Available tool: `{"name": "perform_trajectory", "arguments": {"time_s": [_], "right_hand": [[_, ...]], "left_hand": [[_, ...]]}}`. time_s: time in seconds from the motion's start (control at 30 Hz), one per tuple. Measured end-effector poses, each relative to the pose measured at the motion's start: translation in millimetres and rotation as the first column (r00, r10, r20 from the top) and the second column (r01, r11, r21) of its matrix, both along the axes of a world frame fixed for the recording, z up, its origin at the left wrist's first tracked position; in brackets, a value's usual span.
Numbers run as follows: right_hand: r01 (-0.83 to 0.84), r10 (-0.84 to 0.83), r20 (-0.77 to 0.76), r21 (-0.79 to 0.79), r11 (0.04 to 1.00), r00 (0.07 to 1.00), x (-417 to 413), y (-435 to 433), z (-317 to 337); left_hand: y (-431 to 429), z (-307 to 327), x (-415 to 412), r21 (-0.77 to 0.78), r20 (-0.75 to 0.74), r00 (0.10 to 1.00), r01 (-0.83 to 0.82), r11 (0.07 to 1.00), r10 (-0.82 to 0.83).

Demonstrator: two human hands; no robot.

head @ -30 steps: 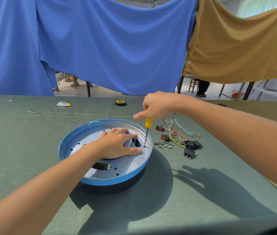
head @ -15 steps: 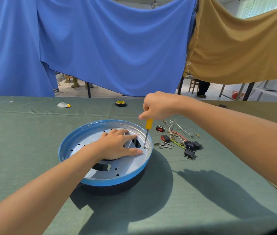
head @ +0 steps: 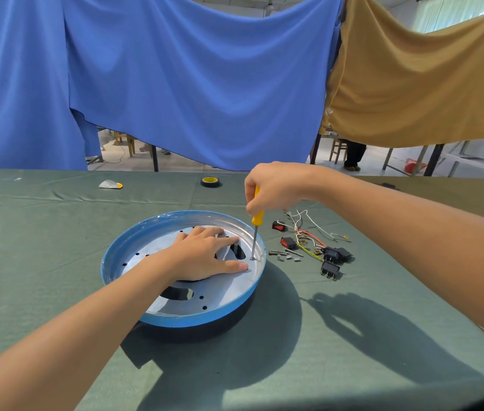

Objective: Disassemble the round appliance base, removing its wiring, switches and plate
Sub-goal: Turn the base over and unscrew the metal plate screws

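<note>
Now my left hand [head: 205, 256] lies flat and open on the plate [head: 229, 284], while my right hand [head: 276, 186] grips the screwdriver [head: 257, 225], its tip on a screw [head: 252, 258].

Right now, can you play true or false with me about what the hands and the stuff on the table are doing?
1. The right hand holds a yellow-handled screwdriver. True.
2. The left hand is lifting the wires. False: it lies flat on the metal plate.
3. The switches lie on the cloth beside the round base. True.
4. The tape roll sits inside the base. False: it lies far back on the table.
</note>
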State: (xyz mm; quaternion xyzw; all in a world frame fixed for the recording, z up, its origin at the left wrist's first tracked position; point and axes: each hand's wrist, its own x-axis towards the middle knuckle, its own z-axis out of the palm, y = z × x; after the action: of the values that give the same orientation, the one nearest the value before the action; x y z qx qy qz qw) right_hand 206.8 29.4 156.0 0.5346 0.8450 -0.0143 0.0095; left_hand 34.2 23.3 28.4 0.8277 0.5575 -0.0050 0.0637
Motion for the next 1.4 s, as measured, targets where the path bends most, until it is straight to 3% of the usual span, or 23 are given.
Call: {"name": "perform_trajectory", "arguments": {"time_s": [0.17,0.37,0.53,0.77,0.93,1.13,1.3,1.4], "right_hand": [[0.016,-0.029,0.105,0.123,0.992,0.994,1.7,3.2,-3.0],[-0.027,0.027,0.024,0.004,1.0,0.999,2.7,-1.0,1.0],[-0.019,0.01,0.098,0.094,0.995,0.995,-0.5,-0.2,-1.2],[-0.05,0.052,0.062,-0.022,0.998,0.997,0.4,-5.1,4.2],[-0.026,0.015,0.107,0.105,0.994,0.994,1.1,-2.1,0.0],[-0.038,0.037,0.019,0.044,0.998,0.999,4.1,-2.9,1.2],[0.005,-0.009,0.038,0.111,0.994,0.999,2.1,0.8,-2.0],[-0.03,0.028,0.036,0.067,0.997,0.999,3.5,-1.6,1.0]], "left_hand": [[-1.1,0.3,-0.5,0.003,0.009,1.0,0.003,1.0,-0.003],[-1.4,1.1,0.5,-0.001,-0.002,1.0,-0.004,1.0,0.004],[-2.3,1.2,0.0,-0.001,0.007,1.0,-0.001,1.0,0.001],[-1.9,0.9,0.5,0.002,-0.004,1.0,-0.003,1.0,0.003],[-0.8,-0.4,-0.8,0.004,0.009,1.0,-0.001,1.0,0.001],[0.2,-1.2,-1.0,0.005,0.01,1.0,0.002,1.0,-0.002],[-0.8,0.0,-1.1,0.006,0.014,1.0,0.003,1.0,-0.003],[-1.3,1.2,-0.6,-0.001,0.008,1.0,0.0,1.0,0.0]]}}
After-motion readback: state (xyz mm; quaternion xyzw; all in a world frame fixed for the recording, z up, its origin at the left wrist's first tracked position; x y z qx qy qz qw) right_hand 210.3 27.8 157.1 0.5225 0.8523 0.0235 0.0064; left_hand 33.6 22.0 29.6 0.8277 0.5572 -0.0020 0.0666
